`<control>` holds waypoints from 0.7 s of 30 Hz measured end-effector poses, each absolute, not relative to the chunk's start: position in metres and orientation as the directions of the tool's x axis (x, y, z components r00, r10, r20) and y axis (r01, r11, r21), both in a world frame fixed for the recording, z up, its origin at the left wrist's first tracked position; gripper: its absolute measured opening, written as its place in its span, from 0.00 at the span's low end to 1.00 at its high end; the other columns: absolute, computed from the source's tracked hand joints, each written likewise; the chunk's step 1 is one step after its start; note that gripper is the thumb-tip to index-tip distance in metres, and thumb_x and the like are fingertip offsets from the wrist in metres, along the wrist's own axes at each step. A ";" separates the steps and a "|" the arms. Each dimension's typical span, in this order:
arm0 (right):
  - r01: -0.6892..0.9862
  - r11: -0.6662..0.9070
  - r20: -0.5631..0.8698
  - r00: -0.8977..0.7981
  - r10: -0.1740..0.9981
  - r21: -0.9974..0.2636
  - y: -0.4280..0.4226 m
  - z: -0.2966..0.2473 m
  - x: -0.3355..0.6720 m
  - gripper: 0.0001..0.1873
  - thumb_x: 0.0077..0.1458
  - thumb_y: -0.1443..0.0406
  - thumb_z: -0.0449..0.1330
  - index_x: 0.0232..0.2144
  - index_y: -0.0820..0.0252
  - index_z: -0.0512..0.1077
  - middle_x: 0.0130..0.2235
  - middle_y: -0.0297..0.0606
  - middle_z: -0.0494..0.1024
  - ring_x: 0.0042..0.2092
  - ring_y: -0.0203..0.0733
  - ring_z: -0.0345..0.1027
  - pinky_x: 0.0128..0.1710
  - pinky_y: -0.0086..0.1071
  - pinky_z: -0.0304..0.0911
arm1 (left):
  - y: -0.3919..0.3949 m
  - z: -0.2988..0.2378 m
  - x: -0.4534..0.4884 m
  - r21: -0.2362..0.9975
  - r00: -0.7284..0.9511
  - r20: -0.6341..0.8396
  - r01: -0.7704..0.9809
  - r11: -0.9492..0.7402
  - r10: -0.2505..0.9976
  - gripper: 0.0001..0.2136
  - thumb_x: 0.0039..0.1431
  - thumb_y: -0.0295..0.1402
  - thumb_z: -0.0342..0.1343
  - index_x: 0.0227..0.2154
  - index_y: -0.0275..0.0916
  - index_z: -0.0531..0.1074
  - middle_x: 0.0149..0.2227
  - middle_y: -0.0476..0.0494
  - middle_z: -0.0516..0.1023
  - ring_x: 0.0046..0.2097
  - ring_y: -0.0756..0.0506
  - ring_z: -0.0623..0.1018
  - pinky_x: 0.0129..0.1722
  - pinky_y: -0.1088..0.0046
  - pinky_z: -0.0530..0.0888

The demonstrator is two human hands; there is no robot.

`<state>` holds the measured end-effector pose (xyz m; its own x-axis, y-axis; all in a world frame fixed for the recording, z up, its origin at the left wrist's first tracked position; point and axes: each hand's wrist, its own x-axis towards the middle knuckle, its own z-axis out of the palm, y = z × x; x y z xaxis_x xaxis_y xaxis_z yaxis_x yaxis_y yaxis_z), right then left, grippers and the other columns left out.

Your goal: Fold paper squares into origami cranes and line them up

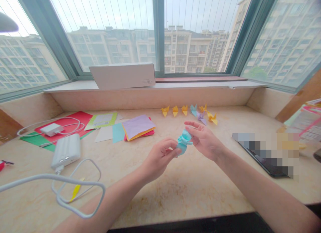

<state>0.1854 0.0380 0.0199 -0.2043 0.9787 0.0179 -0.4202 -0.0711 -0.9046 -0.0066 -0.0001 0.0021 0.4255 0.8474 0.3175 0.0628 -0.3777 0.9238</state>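
Note:
A light-blue origami crane (185, 141) is held between my two hands, above the stone-patterned counter. My left hand (163, 154) pinches its lower left part between thumb and fingers. On the upper right, my right hand (204, 139) grips another part of the folded paper with thumb and fingertips. The fingers cover some of its edges. Behind my hands stand several small finished cranes: yellow-orange ones such as this crane (175, 111), a blue crane (194, 109) and a purple crane (201, 117).
Paper sheets lie left, with a purple sheet (137, 124) on top and a red sheet (84, 121) farther over. A white power bank (67, 149), charger (51, 129) and looping cable (82, 182) sit nearby. A dark tablet-like device (271, 167) lies right; a white box (122, 75) stands on the sill.

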 end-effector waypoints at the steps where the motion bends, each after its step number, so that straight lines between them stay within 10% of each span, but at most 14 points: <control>1: -0.418 -0.075 0.014 -0.205 0.979 -0.905 0.038 0.020 0.185 0.20 0.43 0.60 0.75 0.38 0.57 0.75 0.26 0.29 0.77 0.25 0.32 0.66 0.28 0.29 0.60 | 0.000 0.003 -0.007 0.925 0.437 0.319 0.047 -0.376 0.841 0.10 0.64 0.37 0.57 0.29 0.38 0.75 0.33 0.45 0.72 0.37 0.46 0.71 0.35 0.71 0.69; 21: -0.171 0.063 0.086 -0.132 0.988 -0.983 0.044 0.018 0.192 0.24 0.49 0.52 0.70 0.44 0.60 0.74 0.29 0.33 0.77 0.27 0.34 0.66 0.28 0.30 0.59 | -0.003 0.009 -0.006 0.968 0.412 0.252 -0.101 -0.231 0.876 0.11 0.63 0.39 0.58 0.32 0.36 0.75 0.31 0.47 0.74 0.33 0.49 0.72 0.34 0.73 0.71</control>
